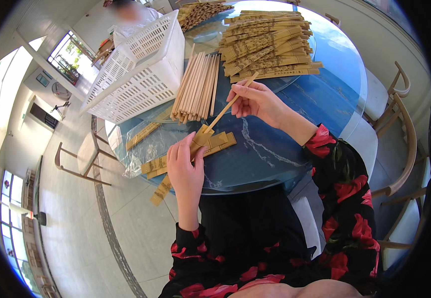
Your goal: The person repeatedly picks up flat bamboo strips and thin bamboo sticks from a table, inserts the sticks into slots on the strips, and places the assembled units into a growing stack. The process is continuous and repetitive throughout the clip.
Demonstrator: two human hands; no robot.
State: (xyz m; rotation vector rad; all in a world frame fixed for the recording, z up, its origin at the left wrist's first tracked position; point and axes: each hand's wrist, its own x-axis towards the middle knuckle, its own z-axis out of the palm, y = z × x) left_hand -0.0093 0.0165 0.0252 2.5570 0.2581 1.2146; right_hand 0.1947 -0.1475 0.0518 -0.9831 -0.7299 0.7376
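My left hand is closed around a brown printed paper chopstick sleeve, whose lower end sticks out below the palm. Between the fingers of my right hand is a pair of light wooden chopsticks, held slantwise. Their lower tips meet the mouth of the sleeve at my left fingertips; how far in they reach I cannot tell. Under my left hand lie a few more flat paper sleeves. Just beyond it, a pile of bare chopsticks rests on the table.
A large heap of sleeves covers the far side of the blue round glass table. At the left edge stands a white plastic basket, with clear plastic film nearby. Another person is beyond the basket. Wooden chairs surround the table.
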